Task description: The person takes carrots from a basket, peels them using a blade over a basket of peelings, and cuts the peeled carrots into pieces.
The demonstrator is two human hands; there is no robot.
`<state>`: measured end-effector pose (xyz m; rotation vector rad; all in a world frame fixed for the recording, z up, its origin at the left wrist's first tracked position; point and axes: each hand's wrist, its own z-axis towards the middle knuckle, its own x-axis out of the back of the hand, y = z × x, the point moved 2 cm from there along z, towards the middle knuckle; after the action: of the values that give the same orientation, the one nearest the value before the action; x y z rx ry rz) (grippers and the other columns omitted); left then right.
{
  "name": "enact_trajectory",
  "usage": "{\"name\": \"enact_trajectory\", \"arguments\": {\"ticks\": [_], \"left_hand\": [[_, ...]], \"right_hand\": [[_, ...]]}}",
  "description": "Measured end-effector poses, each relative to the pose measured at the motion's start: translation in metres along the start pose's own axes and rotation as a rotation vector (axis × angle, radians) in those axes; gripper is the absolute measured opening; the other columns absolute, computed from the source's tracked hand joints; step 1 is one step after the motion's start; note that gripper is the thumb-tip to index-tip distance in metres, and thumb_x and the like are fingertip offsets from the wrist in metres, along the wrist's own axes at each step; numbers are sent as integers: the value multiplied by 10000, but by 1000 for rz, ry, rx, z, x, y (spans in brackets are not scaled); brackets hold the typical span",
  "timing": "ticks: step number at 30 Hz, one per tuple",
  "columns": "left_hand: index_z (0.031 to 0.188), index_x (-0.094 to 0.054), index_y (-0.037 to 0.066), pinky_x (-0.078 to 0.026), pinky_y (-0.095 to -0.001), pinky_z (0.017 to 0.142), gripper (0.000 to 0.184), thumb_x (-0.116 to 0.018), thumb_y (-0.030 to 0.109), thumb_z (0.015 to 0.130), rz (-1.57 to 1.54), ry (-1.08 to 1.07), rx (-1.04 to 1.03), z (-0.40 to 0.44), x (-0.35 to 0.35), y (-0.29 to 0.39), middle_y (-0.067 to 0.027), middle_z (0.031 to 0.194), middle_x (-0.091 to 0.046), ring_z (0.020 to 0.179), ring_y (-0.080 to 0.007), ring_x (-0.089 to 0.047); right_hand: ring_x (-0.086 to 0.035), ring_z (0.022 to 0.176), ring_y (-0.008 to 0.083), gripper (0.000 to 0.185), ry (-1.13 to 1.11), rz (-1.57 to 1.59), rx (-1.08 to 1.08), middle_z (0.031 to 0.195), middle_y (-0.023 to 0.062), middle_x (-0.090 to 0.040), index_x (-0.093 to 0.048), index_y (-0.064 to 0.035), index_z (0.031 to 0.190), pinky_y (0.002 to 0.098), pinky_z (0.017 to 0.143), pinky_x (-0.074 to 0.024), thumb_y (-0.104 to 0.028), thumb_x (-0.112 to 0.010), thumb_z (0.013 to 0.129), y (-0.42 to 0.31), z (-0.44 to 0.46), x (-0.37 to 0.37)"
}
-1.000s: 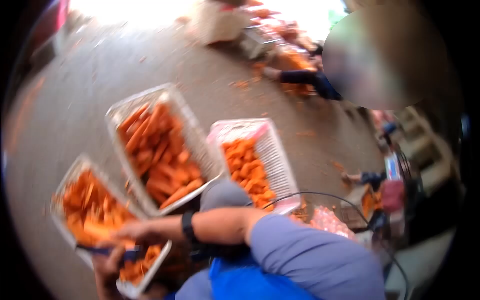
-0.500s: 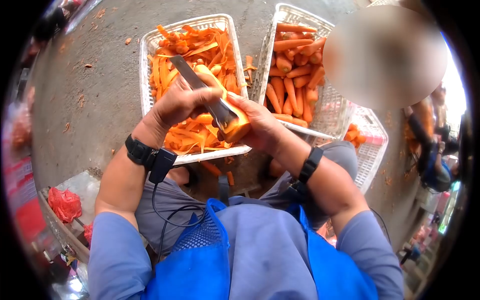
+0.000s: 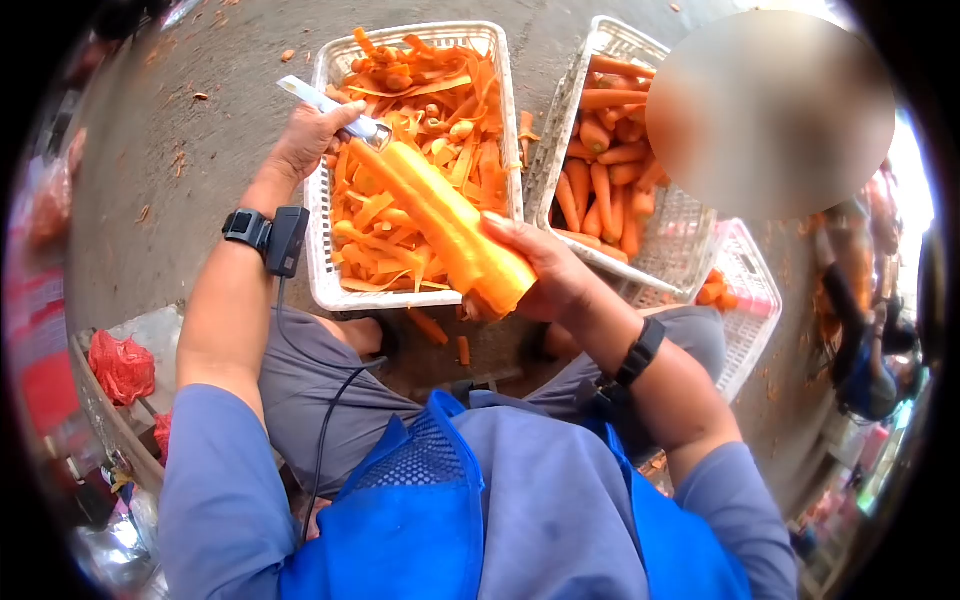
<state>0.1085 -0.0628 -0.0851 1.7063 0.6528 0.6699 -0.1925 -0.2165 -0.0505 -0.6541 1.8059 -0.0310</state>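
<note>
A large, partly peeled carrot [image 3: 440,215] slants over the basket of peelings, its thick end toward me. My right hand [image 3: 540,265] is closed around that thick end. My left hand [image 3: 315,140] grips a peeler [image 3: 335,108] with a pale handle, and the peeler's metal head lies at the carrot's far, narrow end. Under both hands stands a white plastic basket [image 3: 322,245] heaped with carrot peelings [image 3: 385,245].
To the right, a second white basket [image 3: 672,225] holds several whole carrots [image 3: 600,185]. Behind it another basket [image 3: 752,300] has carrot pieces [image 3: 714,290]. At left lies a red plastic bag [image 3: 122,367]. Another person [image 3: 868,350] is at the far right.
My left hand has carried the peeler away from me, from the carrot's near end to its far end. The carrot now shows along its length. The view has shifted slightly.
</note>
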Motion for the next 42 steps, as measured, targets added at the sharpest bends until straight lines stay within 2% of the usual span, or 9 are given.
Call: {"name": "enact_trajectory", "arguments": {"ticks": [5, 6, 13, 17, 19, 23, 31, 35, 42], "left_hand": [[939, -691, 37, -417, -149, 405, 161, -713, 197, 936, 80, 43, -61, -4, 1, 15, -7, 712, -656, 531, -20, -560], [897, -701, 74, -332, -166, 456, 146, -681, 208, 950, 81, 114, -65, -13, -9, 25, 23, 716, -637, 529, -13, -458], [959, -722, 92, -411, -161, 469, 169, -701, 260, 955, -5, -130, -173, -55, -51, 75, -4, 709, -666, 563, -35, -555], [908, -714, 63, -448, -213, 516, 95, -704, 155, 926, -52, -473, -107, -103, -116, 101, 16, 717, -647, 574, -61, -570], [913, -727, 47, -439, -209, 535, 72, -723, 118, 898, 142, -624, -467, -117, -140, 90, 25, 735, -649, 589, -60, -571], [905, -702, 45, -423, -197, 488, 126, -735, 167, 898, -17, -581, -26, -95, -114, 96, -21, 700, -647, 544, -65, -561], [939, -688, 64, -403, -183, 432, 157, -718, 217, 921, -10, -598, 11, -74, -108, 75, -15, 679, -640, 480, -54, -541], [973, -691, 92, -403, -120, 407, 140, -672, 228, 942, 72, -310, -161, -33, -54, 57, -13, 714, -673, 460, -20, -522], [989, -685, 53, -371, -128, 416, 156, -697, 200, 938, 54, -114, -74, -5, -30, 33, 0, 730, -669, 462, -4, -483]], "right_hand": [[-697, 908, 308, 517, 278, -46, 136, 1085, 177, -667, -515, 5, 1321, 439, 798, -585, -425, -495, 1036, -1, 7, 4], [-686, 975, 323, 521, 271, -150, 193, 1130, 196, -655, -506, 16, 1335, 454, 856, -573, -410, -484, 1036, -3, 10, 9], [-677, 941, 407, 514, 40, 223, 54, 1065, 268, -658, -494, 44, 1325, 463, 851, -556, -354, -360, 1028, -12, 16, 15], [-689, 974, 312, 492, 129, 191, 104, 1127, 189, -674, -505, -4, 1346, 444, 883, -564, -383, -391, 1053, -9, 23, 12], [-681, 992, 212, 499, 264, 123, 76, 1166, 129, -657, -485, -7, 1391, 361, 836, -586, -386, -370, 1087, -13, 26, -10], [-684, 992, 264, 523, 33, 129, 64, 1183, 164, -646, -434, -41, 1439, 393, 771, -598, -414, -385, 1076, -4, 21, 0], [-685, 990, 273, 485, 75, 119, 90, 1149, 149, -658, -473, -45, 1376, 438, 757, -601, -415, -404, 1070, -6, 30, 11], [-672, 909, 283, 480, -5, 203, -16, 1070, 143, -647, -493, -43, 1345, 474, 703, -598, -422, -439, 1056, 2, 22, 13], [-685, 835, 308, 499, 48, 184, -20, 1036, 164, -654, -493, -8, 1327, 463, 687, -600, -423, -446, 1054, 4, 18, 14]]}}
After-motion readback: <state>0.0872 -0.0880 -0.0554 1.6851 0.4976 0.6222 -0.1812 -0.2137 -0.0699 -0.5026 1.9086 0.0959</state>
